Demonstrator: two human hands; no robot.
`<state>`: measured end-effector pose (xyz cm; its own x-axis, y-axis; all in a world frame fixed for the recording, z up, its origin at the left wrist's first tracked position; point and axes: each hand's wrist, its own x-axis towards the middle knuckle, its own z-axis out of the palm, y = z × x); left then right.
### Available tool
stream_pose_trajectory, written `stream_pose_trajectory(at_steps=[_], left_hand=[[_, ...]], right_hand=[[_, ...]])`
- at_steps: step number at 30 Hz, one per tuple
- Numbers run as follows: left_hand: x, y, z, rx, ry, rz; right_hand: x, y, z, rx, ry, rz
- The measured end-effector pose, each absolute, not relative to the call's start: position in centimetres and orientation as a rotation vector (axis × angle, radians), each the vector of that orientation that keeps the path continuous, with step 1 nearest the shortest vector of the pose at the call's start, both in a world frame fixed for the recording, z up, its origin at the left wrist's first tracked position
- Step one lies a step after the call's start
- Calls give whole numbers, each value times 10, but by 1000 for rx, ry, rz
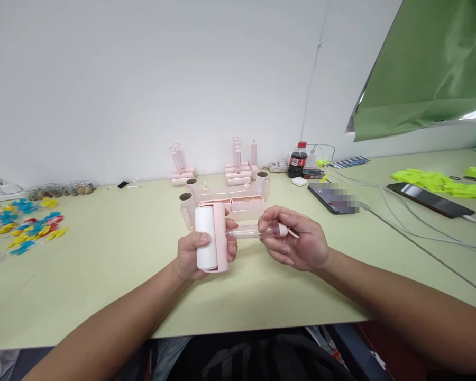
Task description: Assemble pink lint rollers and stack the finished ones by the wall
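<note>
Item, nearest: dark clothing (254, 357), cut off by the lower edge. Item: left hand (190, 254), its grip closed around the white roll (206, 238) and pink roller head (221, 238), above the counter (122, 275); some fingers hidden behind. Item: right hand (297, 241), its grip loosely curled about the clear handle (248, 232), partly covering it. Behind: pink parts (247, 203), partly hidden by the held piece. Right: phone (333, 198), screen pixelated. Farther: cola bottle (297, 160); green sheet (428, 69), cut off at the frame.
</note>
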<state>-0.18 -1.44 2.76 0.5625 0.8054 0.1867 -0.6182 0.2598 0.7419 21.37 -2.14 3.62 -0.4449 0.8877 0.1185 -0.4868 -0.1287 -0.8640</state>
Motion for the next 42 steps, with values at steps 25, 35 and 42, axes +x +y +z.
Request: stream_pose_trajectory(at_steps=[25, 35, 42], left_hand=[[-15, -2, 39, 977, 351, 807], [4, -10, 19, 1518, 691, 1001], [-4, -4, 16, 1397, 686, 1039]], right_hand=[[214, 0, -3, -676, -1983, 1559], [194, 3, -10, -468, -1859, 1561], [217, 23, -2, -861, -1687, 988]])
